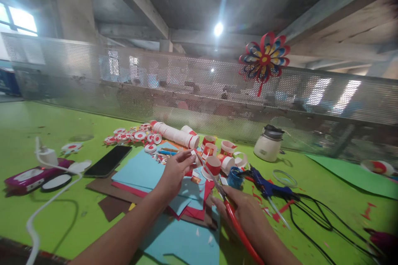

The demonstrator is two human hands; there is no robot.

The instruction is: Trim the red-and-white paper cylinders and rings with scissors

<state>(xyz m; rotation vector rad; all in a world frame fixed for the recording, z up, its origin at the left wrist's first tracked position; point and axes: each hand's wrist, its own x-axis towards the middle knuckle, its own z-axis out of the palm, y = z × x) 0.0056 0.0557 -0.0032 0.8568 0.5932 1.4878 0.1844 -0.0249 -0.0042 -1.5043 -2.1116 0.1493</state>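
At far left of the frame, a pink pack [29, 177] w/ a white label is lying on the green table [46, 124], a white charger and cable [46, 158] trailing past it toward the bottom edge, and a black phone [108, 160] is resting face up just right of them. In the upper-left-centre, red-and-white paper discs [132, 136] are sitting in a cluster next to a long white paper roll [175, 135]. At centre, the left hand [175, 169] is reaching over a stack of blue, red and brown paper sheets [146, 174], fingers pinched together on a small red-and-white paper piece [195, 158]. Right of centre, the right hand [245, 213] is gripping red-handled scissors [230, 211], fingers closed round the handle, blades angling up-left w/ tips meeting the paper piece; whether the blades are apart can't be told thru the blur. Just behind, red-and-white paper rings [217, 155] are standing in a group, a small blue pot [235, 177] beside them. Further right, a blue glue gun [264, 182] is lying w/ its black cord [314, 215] looping toward lower right, near a white jar [268, 144] w/ dark lid. In the upper right, a red, blue and yellow paper flower [265, 60] is hanging on the perforated metal screen [186, 83]. At far right, a green sheet [357, 176] is lying flat.
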